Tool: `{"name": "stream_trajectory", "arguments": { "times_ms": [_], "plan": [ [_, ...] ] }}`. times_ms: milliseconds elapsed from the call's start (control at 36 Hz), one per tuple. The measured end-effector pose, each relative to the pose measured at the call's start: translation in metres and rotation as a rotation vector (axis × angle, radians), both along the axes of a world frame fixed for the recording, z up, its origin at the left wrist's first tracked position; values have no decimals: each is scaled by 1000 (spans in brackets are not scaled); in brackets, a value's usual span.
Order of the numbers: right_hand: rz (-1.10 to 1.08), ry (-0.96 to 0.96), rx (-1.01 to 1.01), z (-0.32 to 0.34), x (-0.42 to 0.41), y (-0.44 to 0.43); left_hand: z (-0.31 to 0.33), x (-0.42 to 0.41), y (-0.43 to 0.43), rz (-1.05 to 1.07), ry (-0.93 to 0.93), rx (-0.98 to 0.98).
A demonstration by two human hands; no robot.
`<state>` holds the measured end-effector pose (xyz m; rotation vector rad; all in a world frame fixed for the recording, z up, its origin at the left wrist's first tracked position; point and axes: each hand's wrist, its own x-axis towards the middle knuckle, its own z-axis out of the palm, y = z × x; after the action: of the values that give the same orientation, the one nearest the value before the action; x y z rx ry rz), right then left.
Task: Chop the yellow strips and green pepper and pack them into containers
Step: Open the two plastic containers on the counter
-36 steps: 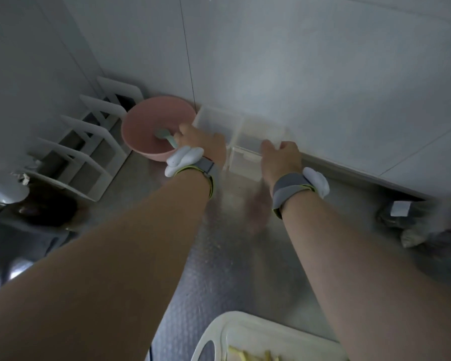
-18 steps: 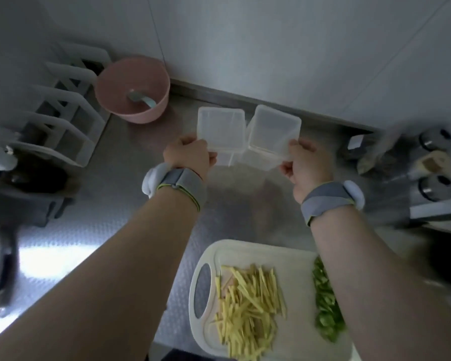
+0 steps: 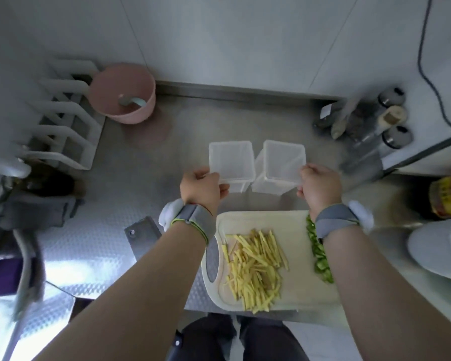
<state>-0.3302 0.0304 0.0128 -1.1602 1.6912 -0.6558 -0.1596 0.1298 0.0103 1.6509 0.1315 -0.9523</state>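
Chopping judged complete: strips (image 3: 253, 264) and pepper (image 3: 319, 254) lie cut on board (image 3: 297, 290). Packing not started: left container (image 3: 231, 162) and right container (image 3: 281, 162) empty, just beyond board's far edge. Left hand (image 3: 202, 190): fingers pinch left container's near rim. Right hand (image 3: 320, 188): fingers curled round right container's near corner

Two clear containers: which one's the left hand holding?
The left container, on the side of the pink bowl; the left hand pinches its near corner. The right hand holds the other container.

Pale tiled wall (image 3: 245, 35) behind steel counter (image 3: 188, 142).
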Motion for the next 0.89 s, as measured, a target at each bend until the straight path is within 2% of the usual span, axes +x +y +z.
{"name": "stream_trajectory", "arguments": {
  "times_ms": [83, 111, 194, 250, 306, 361, 417, 500, 556, 667, 889],
  "plan": [
    [112, 443, -215, 3, 5, 3, 3, -1, 4, -19, -5, 2],
    [126, 506, -325, 8, 9, 8, 4, -1, 6, -30, -8, 15],
    [250, 502, -624, 24, 32, 23, 3, 5, 7, -57, -45, 57],
    [445, 515, -716, 28, 52, 33, -1, 14, 9, -51, -83, 67],
    [658, 547, -704, 29, 65, 40, -8, 20, 8, -188, -223, 123],
    [830, 590, -667, 22, 73, 43, -14, 22, 9, -427, -310, 166],
    [946, 658, -610, 14, 78, 43, -20, 23, 9, -624, -339, 176],
    [1017, 706, -541, 4, 84, 42, -28, 28, 7, -776, -424, 184],
    [993, 688, -551, 2, 87, 42, -31, 29, 5, -790, -436, 142],
    [944, 644, -550, 4, 88, 44, -32, 25, 0, -685, -423, 32],
    [874, 578, -454, 12, 104, 57, -32, 19, 16, -758, -696, 157]
  ]
}}
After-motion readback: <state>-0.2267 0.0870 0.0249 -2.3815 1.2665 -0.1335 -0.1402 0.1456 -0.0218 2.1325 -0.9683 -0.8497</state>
